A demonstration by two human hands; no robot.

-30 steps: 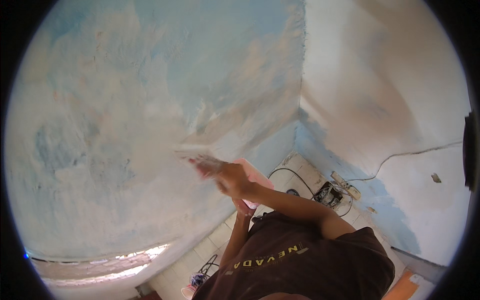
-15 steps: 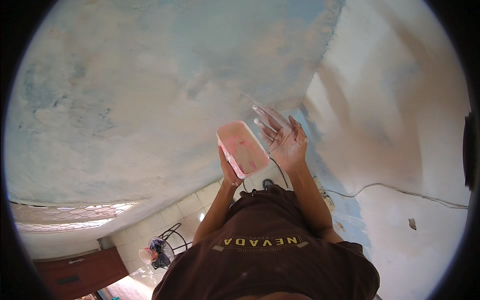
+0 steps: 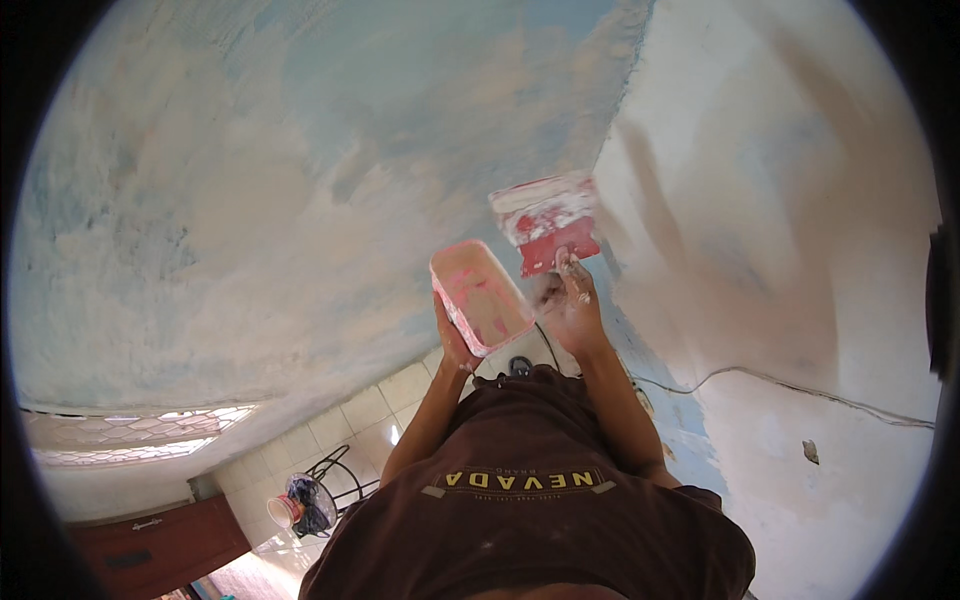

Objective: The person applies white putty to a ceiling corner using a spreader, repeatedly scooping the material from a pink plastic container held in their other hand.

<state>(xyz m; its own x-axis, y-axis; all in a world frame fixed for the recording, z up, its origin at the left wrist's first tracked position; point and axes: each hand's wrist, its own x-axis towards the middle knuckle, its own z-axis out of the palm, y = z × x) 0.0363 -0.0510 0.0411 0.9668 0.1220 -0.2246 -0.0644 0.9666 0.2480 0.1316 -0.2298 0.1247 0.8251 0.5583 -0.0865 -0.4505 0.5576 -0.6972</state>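
In my left hand (image 3: 452,340) is a pink-rimmed plastic tub (image 3: 481,294) with beige paste and pink streaks inside, tilted toward me. My right hand (image 3: 573,305), partly smeared by motion, grips a wide red spreader (image 3: 552,246) at its lower edge, thumb on the blade. The spreader is coated with white paste along its upper part and is raised just to the right of the tub, in front of the patchy blue and white wall (image 3: 260,200). Whether its blade touches the wall I cannot tell.
A second wall (image 3: 760,230) meets the first in a corner at the right, with a loose cable (image 3: 760,374) across it. Below are tiled floor (image 3: 360,410), a black stand (image 3: 340,470) with a small cup (image 3: 285,512), a grille opening (image 3: 130,435) and a dark red wooden board (image 3: 160,550).
My right hand left the wall at centre and moved right, beside the tub. Its fingers, spread half a second ago, now grip the spreader, turned face-on. The tub came into full view.
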